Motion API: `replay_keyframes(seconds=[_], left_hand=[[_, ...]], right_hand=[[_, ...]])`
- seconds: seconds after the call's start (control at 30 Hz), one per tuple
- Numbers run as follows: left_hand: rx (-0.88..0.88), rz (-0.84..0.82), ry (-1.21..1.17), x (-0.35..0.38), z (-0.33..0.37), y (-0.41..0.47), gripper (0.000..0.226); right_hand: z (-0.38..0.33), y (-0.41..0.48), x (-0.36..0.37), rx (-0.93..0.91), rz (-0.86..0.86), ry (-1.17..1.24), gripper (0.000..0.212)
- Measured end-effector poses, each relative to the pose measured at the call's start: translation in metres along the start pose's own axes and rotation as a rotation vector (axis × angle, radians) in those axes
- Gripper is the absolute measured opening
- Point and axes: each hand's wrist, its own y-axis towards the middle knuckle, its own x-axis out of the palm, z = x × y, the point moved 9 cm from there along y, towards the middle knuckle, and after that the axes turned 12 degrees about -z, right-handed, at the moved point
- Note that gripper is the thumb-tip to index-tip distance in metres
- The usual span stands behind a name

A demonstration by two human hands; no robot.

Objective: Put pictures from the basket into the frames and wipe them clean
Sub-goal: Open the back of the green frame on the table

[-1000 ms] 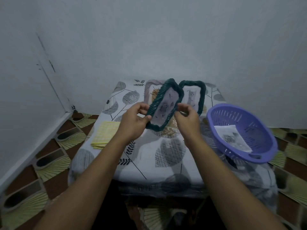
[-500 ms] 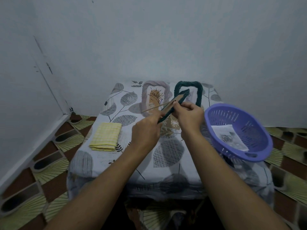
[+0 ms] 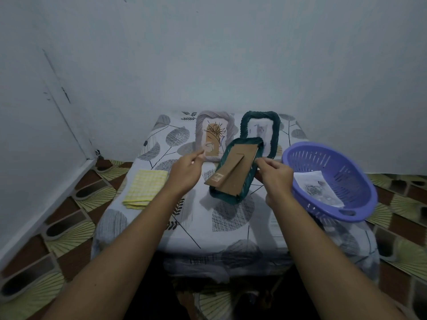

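Resting face-down, green frame (image 3: 238,172) beside right grip (image 3: 273,174)

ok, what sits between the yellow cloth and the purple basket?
In the head view, the green frame, back side up and held by the right hand, lies between the yellow cloth and the purple basket; the left hand also crosses that stretch.

Table (image 3: 231,229): small, draped in a white cloth printed with grey leaves and thin black stems; the cloth hangs over the near edge.
Wall (image 3: 208,54): plain pale blue-grey, just behind the table's far edge; scuffed with dark marks at the left.
Floor (image 3: 69,218): tiled in brown with yellow-green fan shapes, showing left and right of the table.
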Motion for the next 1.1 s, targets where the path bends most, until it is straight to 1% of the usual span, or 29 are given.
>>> replay_keyframes(seconds=[0.07, 0.13, 0.2, 0.23, 0.3, 0.37, 0.47, 0.5, 0.53, 0.63, 0.7, 0.73, 0.8, 0.9, 0.97, 1.03, 1.1], left_hand=[[-0.095, -0.111, -0.028, 0.014, -0.015, 0.001, 0.044], [-0.137, -0.147, -0.091, 0.022, -0.020, -0.001, 0.044], [-0.148, -0.095, -0.246, 0.023, -0.025, -0.002, 0.037], [-0.149, -0.061, -0.326, 0.023, -0.028, -0.002, 0.033], [-0.131, -0.035, -0.413, 0.023, -0.028, -0.004, 0.025], [-0.100, -0.007, -0.415, 0.023, -0.025, -0.007, 0.023], [-0.059, 0.170, -0.271, 0.007, -0.021, -0.012, 0.026], [-0.072, 0.195, -0.236, 0.004, -0.021, -0.013, 0.028], [-0.101, 0.177, -0.227, 0.005, -0.024, -0.012, 0.029], [-0.216, 0.012, -0.226, 0.020, -0.038, -0.008, 0.030], [-0.224, -0.048, -0.233, 0.025, -0.044, -0.004, 0.044], [-0.222, -0.056, -0.255, 0.026, -0.046, -0.003, 0.047], [-0.206, -0.047, -0.335, 0.027, -0.041, -0.004, 0.042], [-0.182, -0.047, -0.450, 0.030, -0.036, -0.003, 0.025], [-0.176, -0.049, -0.508, 0.032, -0.036, -0.003, 0.021], [-0.161, -0.044, -0.527, 0.032, -0.036, -0.003, 0.018], [-0.121, -0.025, -0.512, 0.031, -0.034, -0.002, 0.013]], right_hand=[[0.003, -0.001, -0.001, 0.011, -0.024, 0.002, 0.013], [0.005, -0.002, 0.001, 0.019, -0.066, -0.001, 0.012], [0.007, -0.001, 0.002, 0.026, -0.097, 0.007, 0.007], [0.008, 0.000, 0.002, 0.028, -0.104, 0.018, 0.008], [0.009, 0.001, 0.003, 0.035, -0.112, 0.052, 0.019], [0.008, 0.000, 0.006, 0.036, -0.126, 0.069, 0.022], [0.007, -0.002, 0.010, 0.036, -0.141, 0.072, 0.019], [0.007, -0.002, 0.010, 0.033, -0.139, 0.073, 0.018], [0.008, -0.002, 0.010, 0.032, -0.139, 0.073, 0.017], [0.009, -0.001, 0.011, 0.034, -0.153, 0.055, 0.014], [0.011, 0.000, 0.011, 0.033, -0.163, 0.045, 0.013], [0.011, 0.001, 0.011, 0.029, -0.163, 0.052, 0.012], [0.011, 0.001, 0.010, 0.012, -0.152, 0.063, 0.012], [0.013, 0.004, 0.006, -0.024, -0.123, 0.058, 0.011], [0.013, 0.006, 0.004, -0.051, -0.105, 0.025, 0.010], [0.011, 0.006, 0.008, -0.069, -0.143, -0.055, 0.013], [0.008, 0.001, 0.020, -0.069, -0.242, -0.116, 0.024]])
